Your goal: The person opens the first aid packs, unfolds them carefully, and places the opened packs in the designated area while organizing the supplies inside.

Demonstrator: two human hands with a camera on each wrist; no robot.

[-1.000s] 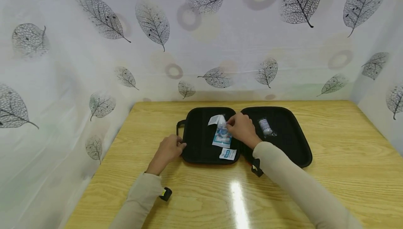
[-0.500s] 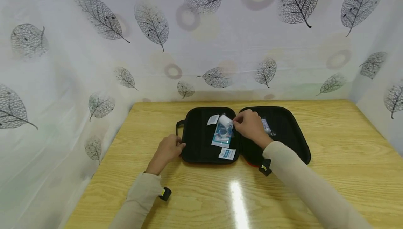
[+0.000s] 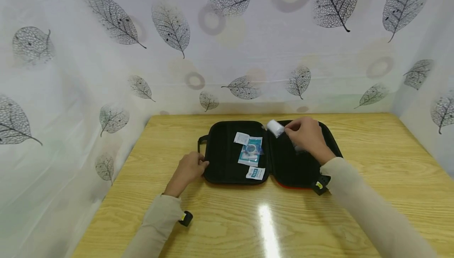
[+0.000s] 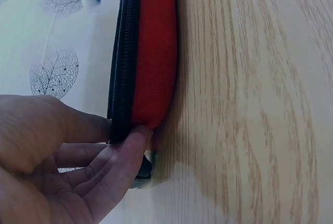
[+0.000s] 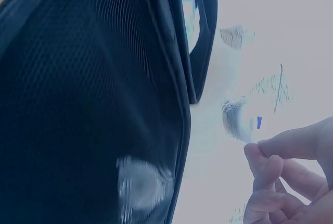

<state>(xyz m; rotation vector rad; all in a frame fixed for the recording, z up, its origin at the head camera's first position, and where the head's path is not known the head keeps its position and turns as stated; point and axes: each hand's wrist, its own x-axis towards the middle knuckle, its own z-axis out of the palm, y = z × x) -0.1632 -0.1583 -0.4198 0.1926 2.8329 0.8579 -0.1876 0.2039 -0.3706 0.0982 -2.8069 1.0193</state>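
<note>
The right hand [image 3: 307, 135] pinches a white wrapped roll [image 3: 275, 128] above the unfolded case [image 3: 218, 147]. The left hand [image 3: 190, 167] grasps this case at its corner; a blue packet [image 3: 249, 156] lies inside.

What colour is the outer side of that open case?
The case's outer side is red, next to a black zip; the left wrist view shows it best.
</note>
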